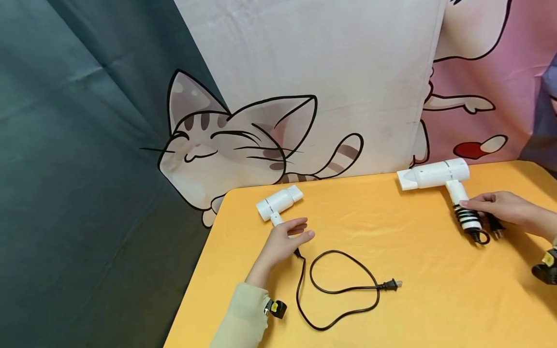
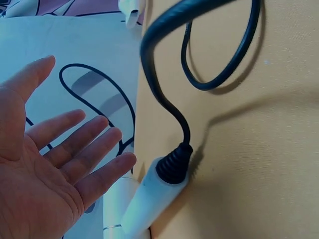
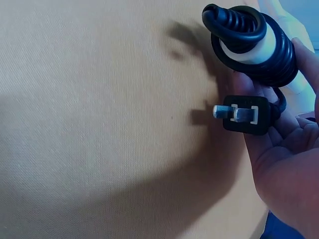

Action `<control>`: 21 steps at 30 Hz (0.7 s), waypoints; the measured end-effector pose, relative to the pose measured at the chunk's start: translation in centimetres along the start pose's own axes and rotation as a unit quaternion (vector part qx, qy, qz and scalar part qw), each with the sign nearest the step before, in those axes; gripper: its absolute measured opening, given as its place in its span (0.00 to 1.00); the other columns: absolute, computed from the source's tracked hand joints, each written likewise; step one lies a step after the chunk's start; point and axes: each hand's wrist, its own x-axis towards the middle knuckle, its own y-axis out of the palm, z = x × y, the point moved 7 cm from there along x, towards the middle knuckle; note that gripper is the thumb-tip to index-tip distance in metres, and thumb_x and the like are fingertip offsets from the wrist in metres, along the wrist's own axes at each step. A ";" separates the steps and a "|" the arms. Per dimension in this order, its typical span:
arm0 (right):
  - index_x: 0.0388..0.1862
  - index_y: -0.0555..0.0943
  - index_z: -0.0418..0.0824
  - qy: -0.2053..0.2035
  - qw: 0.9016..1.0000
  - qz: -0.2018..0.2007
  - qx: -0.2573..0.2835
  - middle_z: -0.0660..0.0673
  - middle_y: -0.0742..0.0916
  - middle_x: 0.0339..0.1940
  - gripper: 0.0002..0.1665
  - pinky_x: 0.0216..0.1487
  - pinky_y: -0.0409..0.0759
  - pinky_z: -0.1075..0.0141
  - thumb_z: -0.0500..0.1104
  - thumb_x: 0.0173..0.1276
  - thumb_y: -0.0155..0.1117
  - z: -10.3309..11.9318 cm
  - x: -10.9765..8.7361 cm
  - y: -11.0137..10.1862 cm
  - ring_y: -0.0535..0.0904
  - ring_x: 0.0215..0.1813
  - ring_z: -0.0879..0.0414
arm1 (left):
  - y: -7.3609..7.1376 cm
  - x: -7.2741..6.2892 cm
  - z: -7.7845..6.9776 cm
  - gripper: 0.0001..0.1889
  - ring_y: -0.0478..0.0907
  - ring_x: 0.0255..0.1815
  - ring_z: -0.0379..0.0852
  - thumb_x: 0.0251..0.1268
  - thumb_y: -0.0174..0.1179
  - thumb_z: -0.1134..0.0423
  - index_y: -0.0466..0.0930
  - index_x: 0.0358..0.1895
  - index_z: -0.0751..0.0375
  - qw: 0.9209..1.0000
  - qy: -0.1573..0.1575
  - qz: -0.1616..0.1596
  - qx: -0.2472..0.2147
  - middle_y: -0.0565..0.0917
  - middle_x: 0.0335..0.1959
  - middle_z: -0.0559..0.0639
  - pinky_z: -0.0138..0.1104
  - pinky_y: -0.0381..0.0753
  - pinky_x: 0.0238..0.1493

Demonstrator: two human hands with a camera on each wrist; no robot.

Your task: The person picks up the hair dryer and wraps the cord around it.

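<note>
Two white hair dryers are on the yellow table. My left hand (image 1: 280,243) is over the handle of the left hair dryer (image 1: 278,202); in the left wrist view the palm shows with fingers spread and nothing in them. That dryer's handle (image 2: 154,199) lies beside the hand, and a black cord (image 2: 162,94) runs from its end. My right hand (image 1: 505,205) holds the right hair dryer (image 1: 435,174) by its handle between thumb and fingers. Its cord (image 3: 284,55) is wound round the handle, and the plug (image 3: 246,115) hangs next to the fingers.
The left dryer's cord lies in loose loops on the table (image 1: 348,217), ending in a two-pronged plug (image 1: 390,285). Behind the table's far edge hangs a cloth backdrop (image 1: 348,72) with a cartoon cat. A dark curtain (image 1: 87,169) is on the left.
</note>
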 end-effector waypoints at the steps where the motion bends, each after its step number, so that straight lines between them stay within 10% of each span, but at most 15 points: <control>1: 0.47 0.79 0.33 0.004 1.000 0.000 -0.007 0.45 0.83 0.26 0.32 0.33 0.81 0.58 0.63 0.85 0.54 -0.2 0.0 -0.1 0.83 0.30 0.47 | 0.1 -0.1 0.1 0.31 0.81 0.70 0.54 0.75 0.68 0.46 0.78 0.75 0.55 1.000 -0.001 0.001 0.000 0.83 0.69 0.58 0.47 0.80 0.69; 21: 0.41 0.80 0.36 -0.032 0.995 0.003 -0.092 0.48 0.79 0.29 0.28 0.33 0.75 0.64 0.60 0.85 0.55 1.0 -0.1 -0.9 0.76 0.31 0.56 | 1.4 -0.4 0.4 0.30 0.81 0.69 0.53 0.76 0.67 0.46 0.78 0.75 0.54 1.000 -0.003 0.024 -0.006 0.84 0.68 0.57 0.48 0.82 0.67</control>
